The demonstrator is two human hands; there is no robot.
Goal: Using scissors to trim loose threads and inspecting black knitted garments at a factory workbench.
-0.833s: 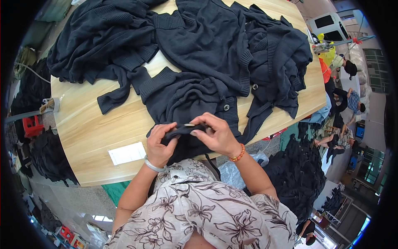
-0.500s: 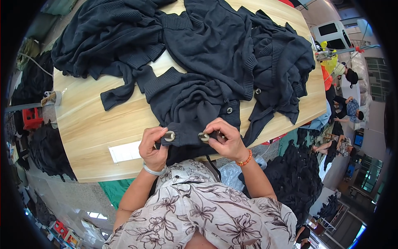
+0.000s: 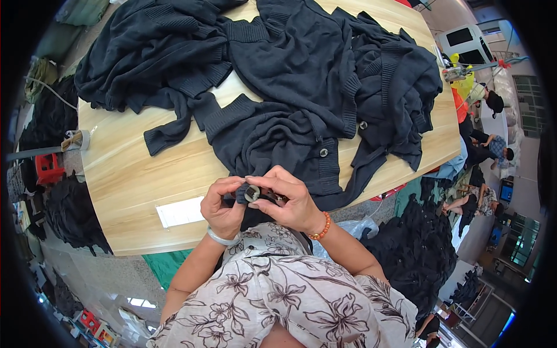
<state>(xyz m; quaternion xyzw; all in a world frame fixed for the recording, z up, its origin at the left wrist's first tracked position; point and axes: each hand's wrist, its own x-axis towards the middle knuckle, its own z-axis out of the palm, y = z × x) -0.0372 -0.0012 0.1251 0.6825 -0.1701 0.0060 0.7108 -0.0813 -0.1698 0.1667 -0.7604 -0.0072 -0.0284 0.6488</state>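
Note:
A dark knit cardigan (image 3: 272, 136) lies bunched across the near table edge, its ribbed edges and one pale-rimmed button (image 3: 324, 152) showing. Both hands meet over its near part. My left hand (image 3: 223, 204) pinches the knit between thumb and fingers. Right beside it, my right hand (image 3: 291, 200) is closed at a large dark button with a pale rim (image 3: 252, 193), held between thumb and fingertips. Something dark with shiny spots sits inside the right hand's curl; I cannot make out what it is. The fingers hide the cloth behind the button.
More dark knitwear (image 3: 154, 52) is heaped over the far side of the wooden table (image 3: 139, 191). A white paper slip (image 3: 181, 213) lies left of my hands. Dark garments (image 3: 409, 249) pile up at the lower right. Several people sit beyond the table at right.
My right hand has moved left until it meets my left hand. Two buttons were apart, one at each hand; now a single button shows between them.

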